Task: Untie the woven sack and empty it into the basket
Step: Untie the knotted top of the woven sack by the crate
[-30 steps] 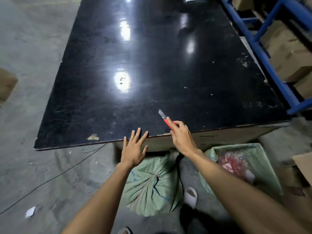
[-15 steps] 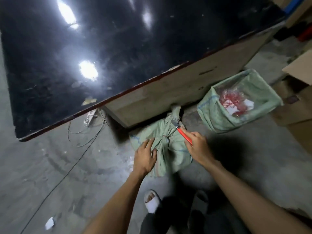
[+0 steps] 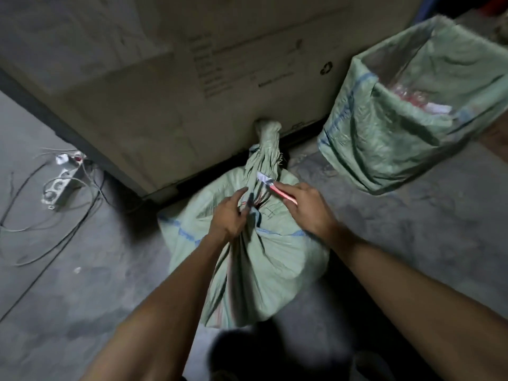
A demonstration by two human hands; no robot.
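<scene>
Two hands at work, head view: my left hand (image 3: 229, 215) pinches the gathered cloth just below the tie; my right hand (image 3: 308, 207) is closed around a red-handled utility knife with a short steel blade (image 3: 275, 187).
Sack: the pale green woven plastic sack with blue stripes (image 3: 264, 259) lies on the grey concrete floor (image 3: 82, 298), its twisted neck (image 3: 266, 149) pointing at the tall brown cardboard carton (image 3: 192, 92).
Tie: thin reddish cord (image 3: 254, 203), wound around the neck between my hands.
Basket: the open container lined with green woven cloth (image 3: 398, 127) stands near, to the right, with red-and-white wrappers inside.
Doing it well: I judge the blade should slip under the cord only, edge away from my left fingers, neck held taut, cloth spared.
Risk: a slip could nick the thumb or slit the sack.
Writing: printed lines and a recycling mark on the carton; too blurred to read.
</scene>
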